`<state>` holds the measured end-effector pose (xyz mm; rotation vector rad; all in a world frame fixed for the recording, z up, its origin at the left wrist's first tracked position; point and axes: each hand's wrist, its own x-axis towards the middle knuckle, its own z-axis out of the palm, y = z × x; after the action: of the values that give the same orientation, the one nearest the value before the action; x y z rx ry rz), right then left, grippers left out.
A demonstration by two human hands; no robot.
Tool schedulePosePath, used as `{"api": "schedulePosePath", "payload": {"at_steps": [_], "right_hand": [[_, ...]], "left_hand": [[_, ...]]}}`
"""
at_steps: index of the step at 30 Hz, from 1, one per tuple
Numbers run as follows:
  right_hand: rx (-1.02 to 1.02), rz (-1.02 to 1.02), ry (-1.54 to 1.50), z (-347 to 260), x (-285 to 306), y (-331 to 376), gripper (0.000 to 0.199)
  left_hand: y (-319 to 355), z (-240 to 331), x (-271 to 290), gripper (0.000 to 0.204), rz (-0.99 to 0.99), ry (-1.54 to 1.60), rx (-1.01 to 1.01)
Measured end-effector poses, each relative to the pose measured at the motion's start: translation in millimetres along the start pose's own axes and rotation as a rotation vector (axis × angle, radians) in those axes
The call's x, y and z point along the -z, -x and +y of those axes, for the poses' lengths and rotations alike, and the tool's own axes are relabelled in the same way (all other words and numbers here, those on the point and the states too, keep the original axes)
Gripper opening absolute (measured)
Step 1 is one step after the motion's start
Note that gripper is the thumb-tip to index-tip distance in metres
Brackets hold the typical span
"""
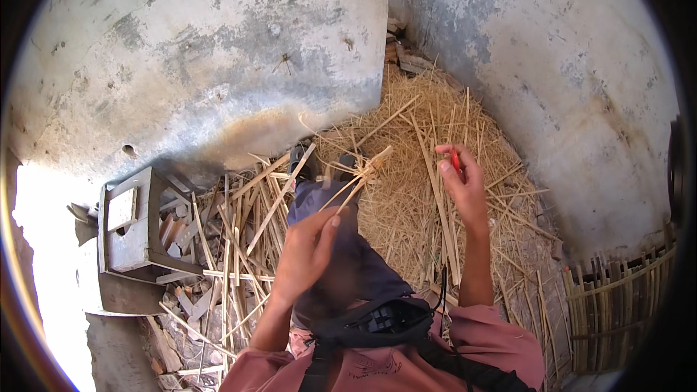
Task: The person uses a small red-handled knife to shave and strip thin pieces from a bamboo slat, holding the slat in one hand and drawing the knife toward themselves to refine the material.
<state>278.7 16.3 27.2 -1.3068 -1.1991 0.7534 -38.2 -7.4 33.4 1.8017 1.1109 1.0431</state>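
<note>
My left hand (308,252) is closed, with thin split strips of wood or bamboo (356,183) pinched between thumb and fingers. The pale strips point up and away to the right and come together at a frayed, splayed end. Off to the right, my right hand (466,187) is raised, its fingers curled round a small red object (455,160). Most of that object is hidden by the fingers, so its kind does not show. The two hands are apart, and the right one does not touch the strips.
A heap of straw-like shavings (396,225) covers the floor ahead. Long loose strips (234,276) lie scattered at the left, beside a grey box-like wooden frame (149,229). A slatted fence-like panel (621,308) stands at the right. Stained walls (239,51) close in the corner.
</note>
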Motion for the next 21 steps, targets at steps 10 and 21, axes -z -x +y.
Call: {"api": "schedulePosePath", "payload": {"at_steps": [10,21], "right_hand": [[0.477,-0.082,0.389,-49.9,-34.1,17.6,0.047],[0.514,-0.082,0.346,-38.3,-44.8,10.6,0.035]], "left_hand": [[-6.1,4.9,-1.5,0.03,-0.12,0.06,0.009],[-4.8,2.1,-2.2,0.032,-0.168,0.139,0.099]]}}
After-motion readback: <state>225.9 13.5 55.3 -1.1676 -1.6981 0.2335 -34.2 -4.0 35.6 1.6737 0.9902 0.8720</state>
